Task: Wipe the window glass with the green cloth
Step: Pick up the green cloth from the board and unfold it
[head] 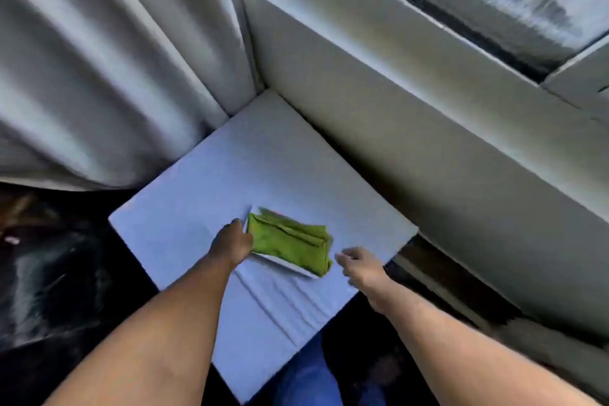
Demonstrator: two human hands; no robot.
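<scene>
While the green cloth (290, 245) lies folded on the worktop (184, 217), my left grip (232, 242) pinches its nine-o'clock edge. My right grip (357, 265) hovers spread at three o'clock.

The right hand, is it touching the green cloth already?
Apart. The head view shows the right hand open beside the green cloth, with a strip of the white surface visible between the fingertips and the cloth's edge.

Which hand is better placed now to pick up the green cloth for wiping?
The left hand: its fingers already touch the left edge of the folded green cloth. The right hand is open and apart from the cloth, just off its right end.
</scene>
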